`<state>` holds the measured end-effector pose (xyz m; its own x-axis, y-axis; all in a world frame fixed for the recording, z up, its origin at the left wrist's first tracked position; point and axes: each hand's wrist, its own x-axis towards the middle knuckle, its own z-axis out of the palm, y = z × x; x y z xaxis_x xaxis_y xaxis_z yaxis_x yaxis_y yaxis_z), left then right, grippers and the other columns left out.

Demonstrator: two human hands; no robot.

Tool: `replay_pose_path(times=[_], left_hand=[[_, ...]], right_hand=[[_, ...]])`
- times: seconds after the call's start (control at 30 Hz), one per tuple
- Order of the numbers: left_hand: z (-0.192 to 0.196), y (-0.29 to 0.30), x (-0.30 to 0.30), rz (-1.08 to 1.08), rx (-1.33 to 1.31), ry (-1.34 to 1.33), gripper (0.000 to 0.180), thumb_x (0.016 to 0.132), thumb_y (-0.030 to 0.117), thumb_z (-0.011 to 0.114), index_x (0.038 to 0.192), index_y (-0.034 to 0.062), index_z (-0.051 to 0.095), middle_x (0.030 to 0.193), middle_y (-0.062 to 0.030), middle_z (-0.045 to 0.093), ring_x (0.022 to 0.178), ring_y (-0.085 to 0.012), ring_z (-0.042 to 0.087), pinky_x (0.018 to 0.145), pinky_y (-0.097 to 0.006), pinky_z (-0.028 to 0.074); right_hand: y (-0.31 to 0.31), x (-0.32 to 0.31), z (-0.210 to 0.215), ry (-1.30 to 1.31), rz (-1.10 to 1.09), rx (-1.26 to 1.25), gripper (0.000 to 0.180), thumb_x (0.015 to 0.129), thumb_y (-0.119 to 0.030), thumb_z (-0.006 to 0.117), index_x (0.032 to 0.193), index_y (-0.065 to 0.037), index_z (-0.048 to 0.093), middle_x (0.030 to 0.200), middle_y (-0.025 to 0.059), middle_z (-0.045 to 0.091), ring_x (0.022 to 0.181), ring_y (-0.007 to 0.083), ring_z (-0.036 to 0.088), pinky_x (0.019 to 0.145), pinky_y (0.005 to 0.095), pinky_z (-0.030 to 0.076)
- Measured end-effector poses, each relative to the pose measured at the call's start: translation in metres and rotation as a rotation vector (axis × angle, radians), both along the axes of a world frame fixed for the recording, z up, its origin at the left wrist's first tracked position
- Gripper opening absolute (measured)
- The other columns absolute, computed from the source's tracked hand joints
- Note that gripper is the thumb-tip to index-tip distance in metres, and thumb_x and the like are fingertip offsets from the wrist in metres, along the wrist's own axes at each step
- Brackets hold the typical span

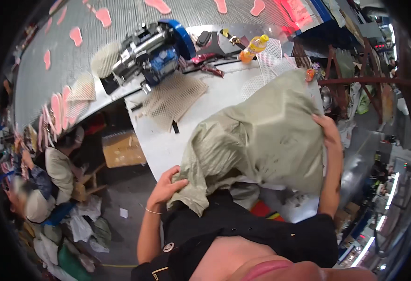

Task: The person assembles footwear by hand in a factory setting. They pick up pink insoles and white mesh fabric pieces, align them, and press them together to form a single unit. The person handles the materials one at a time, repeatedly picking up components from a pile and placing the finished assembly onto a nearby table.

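Remotely, I see a bulging, crinkled grey-green woven sack (280, 131) on a smooth white table (156, 147), its limp end pinched by the left hand (165, 188); near the table's right edge, the right hand (331, 133) touches it, whether gripping I cannot tell.

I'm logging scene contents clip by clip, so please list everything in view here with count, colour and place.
Sack: 1, grey-green, across the worktable's near part
Worktable: 1, white, centre
Machine: 1, silver and blue, far left of worktable
Bottle: 1, orange with yellow cap, far edge
Mesh pieces: several, beige or white, around the machine and bottle
Sole-shaped pieces: many, pink, on the ribbed surface
Ribbed surface: 1, grey, upper left
Cardboard box: 1, brown, left of worktable
Co-worker: at least 1, blurred, far left
Smaller clutter: uncountable, mixed, around the rim
Left hand: 1, bare, gripping the sack's loose end
Right hand: 1, bare, at the sack's right edge
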<state>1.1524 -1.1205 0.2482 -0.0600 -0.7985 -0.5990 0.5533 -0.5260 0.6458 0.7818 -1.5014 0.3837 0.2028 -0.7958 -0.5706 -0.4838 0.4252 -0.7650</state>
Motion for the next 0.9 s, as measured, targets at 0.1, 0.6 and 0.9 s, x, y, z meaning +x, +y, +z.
replay_pose_path(times=[0.1, 0.6, 0.9], left_hand=[[-0.013, 0.018, 0.009, 0.081, -0.059, -0.013, 0.027, 0.084, 0.003, 0.065, 0.110, 0.0015, 0.058, 0.095, 0.0018, 0.060, 0.083, -0.0055, 0.053, 0.075, -0.023, 0.046], [-0.090, 0.014, 0.006, 0.526, -0.339, -0.535, 0.021, 0.081, -0.003, 0.057, 0.103, -0.0020, 0.057, 0.088, -0.0140, 0.057, 0.079, -0.0292, 0.056, 0.073, -0.032, 0.045], [-0.083, -0.015, 0.003, 0.644, -0.434, -0.729, 0.028, 0.080, -0.006, 0.055, 0.107, 0.0029, 0.058, 0.086, -0.0111, 0.051, 0.073, -0.0239, 0.054, 0.067, -0.032, 0.045]], right_hand=[[0.047, 0.018, 0.123, 0.024, -0.084, -0.306, 0.040, 0.086, -0.020, 0.064, 0.116, 0.004, 0.057, 0.105, 0.0109, 0.065, 0.094, 0.0196, 0.064, 0.086, 0.0321, 0.049], [0.067, 0.083, 0.289, 0.499, 0.133, -1.317, 0.033, 0.088, -0.009, 0.055, 0.115, 0.010, 0.060, 0.126, 0.0180, 0.055, 0.115, 0.0261, 0.055, 0.102, 0.0350, 0.040], [-0.108, -0.031, 0.241, 1.177, 0.277, -1.682, 0.036, 0.095, -0.030, 0.055, 0.112, 0.001, 0.066, 0.106, 0.0111, 0.069, 0.089, 0.0215, 0.064, 0.082, 0.0307, 0.048]])
